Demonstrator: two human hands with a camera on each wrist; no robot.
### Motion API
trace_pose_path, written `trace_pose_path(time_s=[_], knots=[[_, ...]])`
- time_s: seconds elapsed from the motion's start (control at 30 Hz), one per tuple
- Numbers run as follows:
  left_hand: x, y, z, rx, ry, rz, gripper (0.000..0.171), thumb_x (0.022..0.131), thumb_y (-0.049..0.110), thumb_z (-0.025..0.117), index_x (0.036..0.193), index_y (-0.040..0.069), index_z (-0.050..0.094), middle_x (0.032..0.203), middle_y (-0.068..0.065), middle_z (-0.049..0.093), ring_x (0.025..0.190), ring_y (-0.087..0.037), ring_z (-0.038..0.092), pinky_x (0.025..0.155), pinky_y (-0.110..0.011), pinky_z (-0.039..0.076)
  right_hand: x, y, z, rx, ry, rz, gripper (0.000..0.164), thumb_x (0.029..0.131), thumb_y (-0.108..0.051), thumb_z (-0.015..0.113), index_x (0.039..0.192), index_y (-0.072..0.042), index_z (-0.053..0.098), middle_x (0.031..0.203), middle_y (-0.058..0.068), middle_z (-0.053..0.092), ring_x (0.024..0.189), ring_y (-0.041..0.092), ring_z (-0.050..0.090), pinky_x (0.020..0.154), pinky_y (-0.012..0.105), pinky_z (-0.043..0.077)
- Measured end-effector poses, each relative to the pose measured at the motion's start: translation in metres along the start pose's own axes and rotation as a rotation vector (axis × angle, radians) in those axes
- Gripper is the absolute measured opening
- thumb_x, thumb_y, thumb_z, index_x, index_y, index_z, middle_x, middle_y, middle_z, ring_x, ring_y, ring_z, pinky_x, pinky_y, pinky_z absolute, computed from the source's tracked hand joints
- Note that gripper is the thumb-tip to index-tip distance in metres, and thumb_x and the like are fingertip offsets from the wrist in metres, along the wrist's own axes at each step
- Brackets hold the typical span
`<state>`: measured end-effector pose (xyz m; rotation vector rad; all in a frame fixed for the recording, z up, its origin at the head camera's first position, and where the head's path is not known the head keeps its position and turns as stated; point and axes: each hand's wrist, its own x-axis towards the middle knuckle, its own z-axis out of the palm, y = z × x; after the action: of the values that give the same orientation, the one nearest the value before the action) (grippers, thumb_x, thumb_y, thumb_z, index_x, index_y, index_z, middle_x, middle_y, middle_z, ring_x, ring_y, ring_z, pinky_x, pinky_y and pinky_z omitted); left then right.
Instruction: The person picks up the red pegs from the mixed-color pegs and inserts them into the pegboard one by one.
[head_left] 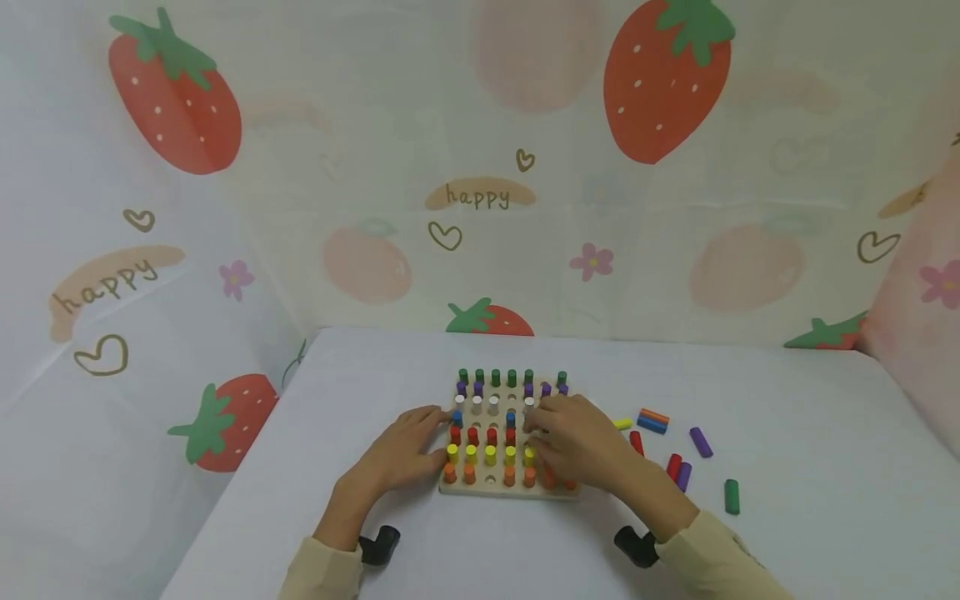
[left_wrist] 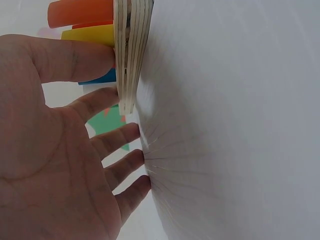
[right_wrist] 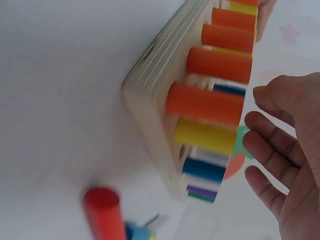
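A white table (head_left: 825, 467) reaches back to a pale cloth (head_left: 375, 108) hanging behind it. The cloth is printed with red strawberries (head_left: 667, 92), faded pink fruits (head_left: 367, 265), a pink flower (head_left: 592, 262), brown heart outlines (head_left: 445, 226) and the word "happy" on a tan band (head_left: 481, 193). More patterned cloth hangs at the left and right.

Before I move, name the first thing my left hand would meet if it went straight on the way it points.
The wooden pegboard, at its left edge. In the wrist view the left hand looks close up against it, so there seems little or no gap, though exact contact is hard to judge.
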<state>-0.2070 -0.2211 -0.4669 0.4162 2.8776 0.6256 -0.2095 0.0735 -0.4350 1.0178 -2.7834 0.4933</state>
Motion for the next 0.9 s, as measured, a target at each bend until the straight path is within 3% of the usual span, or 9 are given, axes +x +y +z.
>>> trace_pose_path(time_s=[0.2, 0.43, 0.7, 0.9], knots=[[0.0, -0.001, 0.001, 0.005, 0.009, -0.003, 0.062, 0.093, 0.027, 0.059, 0.153, 0.011, 0.054, 0.163, -0.014, 0.049, 0.156, -0.039, 0.04, 0.129, -0.061, 0.034, -0.02, 0.011, -0.005, 0.009, 0.032, -0.004, 0.013, 0.092, -0.019, 0.08, 0.105, -0.017, 0.079, 0.102, -0.005, 0.076, 0.098, 0.015, 0.07, 0.093, 0.039, 0.061], [0.0, 0.001, 0.002, 0.004, 0.005, -0.006, 0.062, 0.094, 0.026, 0.059, 0.153, 0.011, 0.053, 0.164, -0.015, 0.048, 0.156, -0.039, 0.04, 0.129, -0.062, 0.034, -0.039, 0.02, -0.007, -0.005, 0.048, 0.051, 0.013, 0.091, -0.019, 0.081, 0.104, -0.02, 0.078, 0.102, -0.006, 0.077, 0.1, 0.015, 0.071, 0.096, 0.041, 0.063], [0.0, 0.001, 0.002, 0.007, 0.0, -0.009, 0.061, 0.094, 0.026, 0.059, 0.153, 0.01, 0.053, 0.164, -0.016, 0.048, 0.156, -0.039, 0.04, 0.129, -0.061, 0.034, -0.059, 0.032, -0.007, -0.034, 0.066, 0.078, 0.015, 0.089, -0.014, 0.083, 0.101, -0.022, 0.078, 0.099, -0.007, 0.075, 0.091, 0.01, 0.067, 0.083, 0.034, 0.062], [-0.001, 0.003, 0.001, 0.013, 0.006, -0.001, 0.06, 0.094, 0.026, 0.059, 0.152, 0.009, 0.053, 0.162, -0.016, 0.049, 0.155, -0.04, 0.041, 0.128, -0.061, 0.035, -0.073, 0.04, -0.009, -0.035, 0.066, 0.108, 0.02, 0.085, -0.009, 0.084, 0.1, -0.021, 0.078, 0.1, -0.006, 0.075, 0.093, 0.011, 0.067, 0.086, 0.036, 0.063]])
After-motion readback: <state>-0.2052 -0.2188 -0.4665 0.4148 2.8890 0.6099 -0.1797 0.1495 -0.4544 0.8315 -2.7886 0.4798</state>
